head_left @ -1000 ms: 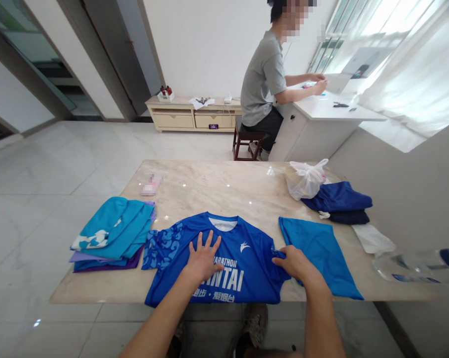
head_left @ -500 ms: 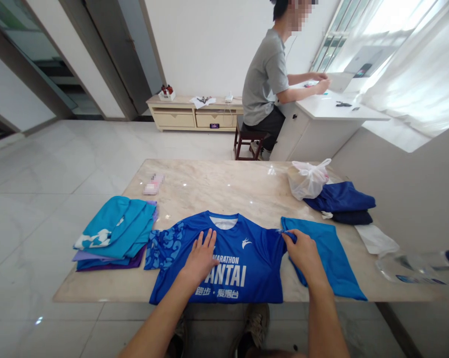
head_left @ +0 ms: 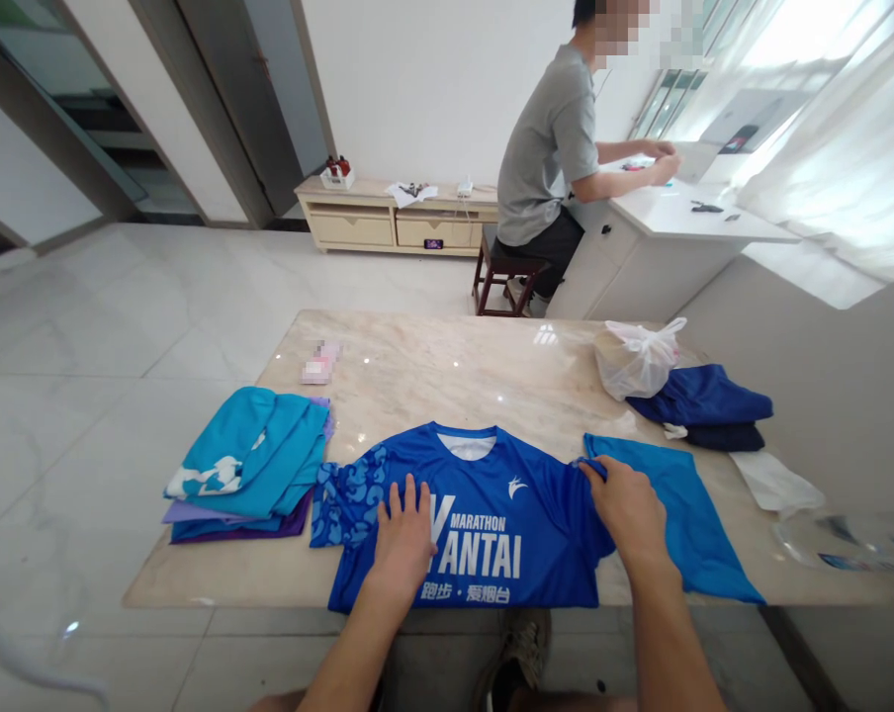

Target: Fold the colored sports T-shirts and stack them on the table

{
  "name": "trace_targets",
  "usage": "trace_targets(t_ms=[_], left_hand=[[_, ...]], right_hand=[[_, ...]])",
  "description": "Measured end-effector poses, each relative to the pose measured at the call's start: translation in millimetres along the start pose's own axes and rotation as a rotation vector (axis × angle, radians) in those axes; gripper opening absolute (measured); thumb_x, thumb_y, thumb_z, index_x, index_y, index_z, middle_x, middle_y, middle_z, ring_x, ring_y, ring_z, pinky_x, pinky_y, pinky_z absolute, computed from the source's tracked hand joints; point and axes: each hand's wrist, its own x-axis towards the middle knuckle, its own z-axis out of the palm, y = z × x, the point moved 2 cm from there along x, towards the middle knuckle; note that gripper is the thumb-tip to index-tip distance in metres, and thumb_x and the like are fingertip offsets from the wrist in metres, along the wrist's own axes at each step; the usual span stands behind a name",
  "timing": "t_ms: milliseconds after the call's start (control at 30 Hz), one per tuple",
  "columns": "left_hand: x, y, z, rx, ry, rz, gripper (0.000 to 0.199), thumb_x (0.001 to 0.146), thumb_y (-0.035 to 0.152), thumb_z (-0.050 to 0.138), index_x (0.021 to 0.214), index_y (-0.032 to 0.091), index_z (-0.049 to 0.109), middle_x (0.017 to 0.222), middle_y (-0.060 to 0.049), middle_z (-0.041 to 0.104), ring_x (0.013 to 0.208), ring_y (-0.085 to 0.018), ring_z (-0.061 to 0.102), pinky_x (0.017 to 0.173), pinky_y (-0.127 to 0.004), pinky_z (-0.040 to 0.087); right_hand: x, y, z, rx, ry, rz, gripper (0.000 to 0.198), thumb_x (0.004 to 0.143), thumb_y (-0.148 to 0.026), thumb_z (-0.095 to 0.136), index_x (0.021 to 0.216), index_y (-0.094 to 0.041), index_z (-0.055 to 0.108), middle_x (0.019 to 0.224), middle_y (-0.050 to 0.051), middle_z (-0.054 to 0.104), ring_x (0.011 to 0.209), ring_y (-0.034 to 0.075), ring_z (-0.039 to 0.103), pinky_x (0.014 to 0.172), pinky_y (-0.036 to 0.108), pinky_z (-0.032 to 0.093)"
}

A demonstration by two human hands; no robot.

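Observation:
A dark blue T-shirt (head_left: 477, 554) with white "MARATHON" and "YANTAI" lettering lies front up, its collar pointing away from me and its lower edge at the table's near side. My left hand (head_left: 406, 529) rests flat on the chest with the fingers spread, covering part of the print. At the sleeve on the right, my right hand (head_left: 629, 499) is closed, pinching the fabric near the cuff. The other sleeve, patterned with light blue swirls, lies spread out. Beside my right hand is a folded bright blue garment (head_left: 699, 514), partly behind the wrist.
A stack of folded teal and purple clothes (head_left: 261, 445) sits at the left of the marble table (head_left: 432, 366). On the right are a white plastic bag (head_left: 636, 361), navy clothes (head_left: 703, 396) and a clear bottle (head_left: 840, 544). Beyond, a person (head_left: 551, 148) sits at a white desk (head_left: 684, 213).
My right hand has brought the pinched sleeve slightly inward over the shirt's side. My left hand has slid a little toward the swirl-patterned sleeve, uncovering more lettering. The whole view has shifted slightly.

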Motion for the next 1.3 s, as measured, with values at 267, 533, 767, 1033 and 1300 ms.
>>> trace_targets(t_ms=[267, 533, 767, 1033, 1300], left_hand=[[-20, 21, 35, 0.028, 0.015, 0.163, 0.110, 0.086, 0.028, 0.088, 0.178, 0.026, 0.028, 0.184, -0.018, 0.009, 0.168, -0.049, 0.011, 0.133, -0.067, 0.030], [-15, 11, 19, 0.014, -0.001, 0.089, 0.106, 0.090, 0.030, 0.085, 0.178, 0.027, 0.027, 0.184, -0.020, 0.010, 0.168, -0.051, 0.010, 0.131, -0.070, 0.029], [-23, 16, 32, -0.035, -0.092, 0.060, 0.099, 0.100, 0.042, 0.069, 0.180, 0.028, 0.012, 0.185, -0.018, -0.006, 0.168, -0.052, -0.003, 0.129, -0.075, 0.025], [11, 13, 25, -0.010, -0.082, 0.057, 0.112, 0.095, 0.054, 0.071, 0.179, 0.029, 0.002, 0.181, -0.020, -0.021, 0.165, -0.054, -0.017, 0.127, -0.081, 0.013], [42, 4, -10, -0.001, -0.025, 0.033, 0.111, 0.092, 0.055, 0.073, 0.180, 0.031, 0.009, 0.185, -0.020, -0.007, 0.168, -0.054, 0.000, 0.128, -0.075, 0.023]], right_hand=[[-16, -6, -14, -0.092, 0.090, 0.100, 0.052, 0.114, -0.053, 0.043, 0.135, -0.019, 0.076, 0.117, 0.022, 0.079, 0.110, 0.037, 0.077, 0.091, 0.044, 0.059], [-26, -15, -18, -0.110, 0.071, 0.127, 0.061, 0.117, -0.049, 0.026, 0.127, -0.014, 0.074, 0.118, 0.025, 0.077, 0.111, 0.035, 0.078, 0.095, 0.044, 0.059], [-17, -16, -6, 0.034, -0.141, 0.093, 0.053, 0.111, -0.055, 0.053, 0.123, -0.011, 0.078, 0.125, 0.026, 0.076, 0.119, 0.039, 0.076, 0.095, 0.044, 0.058], [1, 1, 8, 0.206, -0.201, -0.207, 0.016, 0.099, -0.027, 0.077, 0.105, -0.014, 0.084, 0.107, 0.017, 0.083, 0.107, 0.028, 0.078, 0.085, 0.028, 0.054], [-1, 6, -19, 0.241, 0.079, -0.026, 0.044, 0.116, -0.041, 0.043, 0.139, -0.020, 0.074, 0.112, 0.019, 0.080, 0.108, 0.032, 0.077, 0.093, 0.038, 0.055]])
